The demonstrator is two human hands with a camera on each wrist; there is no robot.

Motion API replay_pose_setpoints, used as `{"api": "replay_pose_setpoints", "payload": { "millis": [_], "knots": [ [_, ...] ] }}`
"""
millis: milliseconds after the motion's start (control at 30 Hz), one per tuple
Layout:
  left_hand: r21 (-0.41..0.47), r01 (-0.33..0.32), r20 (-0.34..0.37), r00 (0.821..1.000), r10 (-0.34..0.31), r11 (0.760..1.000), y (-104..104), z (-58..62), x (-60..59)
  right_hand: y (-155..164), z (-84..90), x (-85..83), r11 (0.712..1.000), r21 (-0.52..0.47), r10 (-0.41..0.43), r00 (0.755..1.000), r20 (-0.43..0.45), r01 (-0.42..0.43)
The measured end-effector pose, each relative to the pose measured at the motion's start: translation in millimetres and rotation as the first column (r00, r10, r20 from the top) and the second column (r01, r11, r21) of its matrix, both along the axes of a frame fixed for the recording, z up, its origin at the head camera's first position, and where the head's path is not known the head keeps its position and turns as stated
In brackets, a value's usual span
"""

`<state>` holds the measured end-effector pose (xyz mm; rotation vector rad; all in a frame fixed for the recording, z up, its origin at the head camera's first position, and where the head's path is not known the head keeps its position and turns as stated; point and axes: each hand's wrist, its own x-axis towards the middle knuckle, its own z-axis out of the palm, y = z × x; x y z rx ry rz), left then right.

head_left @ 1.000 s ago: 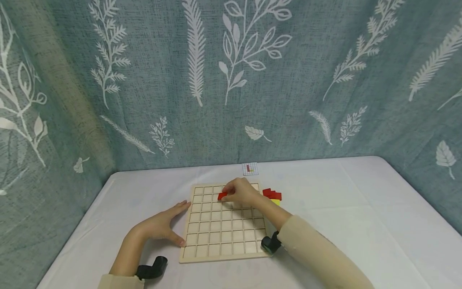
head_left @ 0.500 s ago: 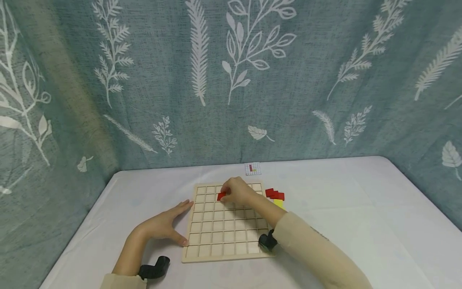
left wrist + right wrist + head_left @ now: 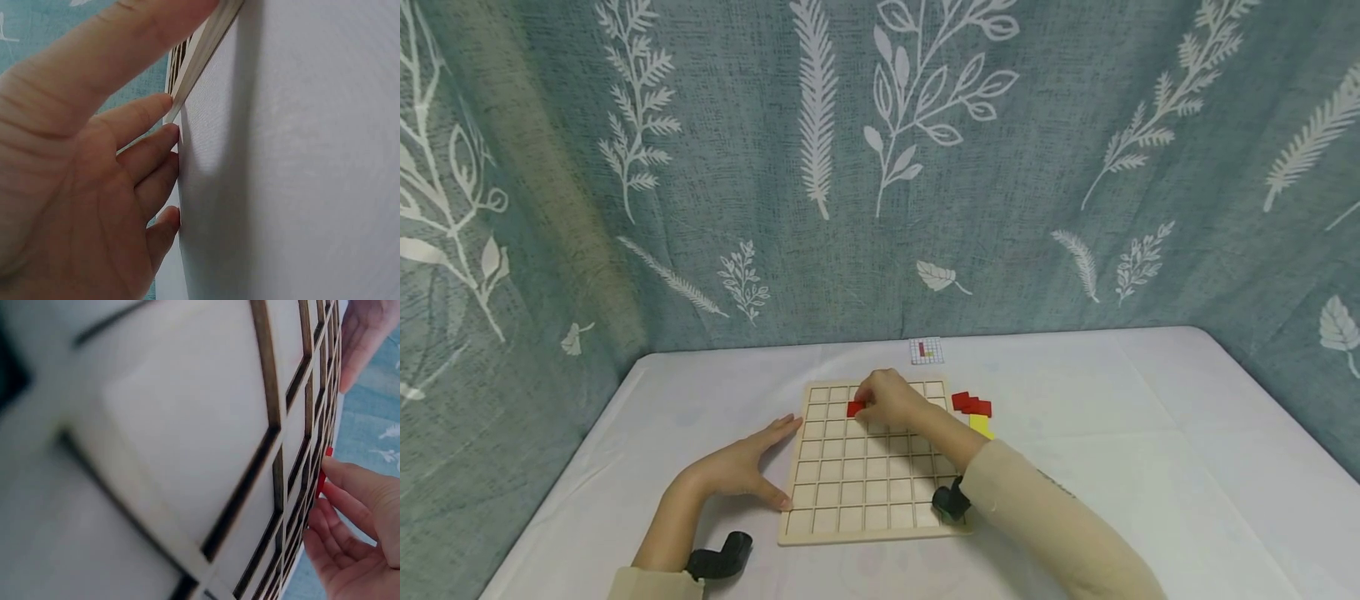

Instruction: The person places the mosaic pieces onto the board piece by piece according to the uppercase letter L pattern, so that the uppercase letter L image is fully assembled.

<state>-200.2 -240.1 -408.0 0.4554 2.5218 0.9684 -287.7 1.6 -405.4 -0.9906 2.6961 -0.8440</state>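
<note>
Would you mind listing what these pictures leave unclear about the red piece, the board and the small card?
- Red piece: full shape hidden by the right hand, head view.
- Wooden grid board: near cells blurred, right wrist view.
- Small card: print too small, head view.
- Yellow piece: partly hidden behind the sleeve.

Red block (image 3: pixel 855 408) half hidden under right hand (image 3: pixel 891 400)

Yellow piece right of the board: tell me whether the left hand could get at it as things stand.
Probably not easily: the left hand rests flat at the board's left edge, and the right forearm crosses toward the yellow piece.
</note>
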Motion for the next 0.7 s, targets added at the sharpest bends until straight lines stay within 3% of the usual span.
{"api": "replay_pose_setpoints", "payload": {
  "millis": [367, 533, 700],
  "knots": [
    [0.01, -0.009, 0.01, 1.0, 0.009, 1.0, 0.9, -0.2, -1.5, 2.2, 0.6, 1.1, 0.999, 0.004, -0.04, 0.999, 0.025, 0.04],
    [0.018, -0.001, 0.009, 1.0, 0.001, 1.0, 0.2, -0.8, -1.3, 7.1, 9.3, 0.3, 1.0, -0.009, 0.02, 0.996, 0.09, -0.019],
    [0.019, 0.002, 0.012, 1.0, -0.002, 1.0, -0.9, -0.9, -1.1, 15.0, 23.5, 1.0, 0.992, 0.022, 0.117, 0.975, 0.187, -0.123]
  ]
}}
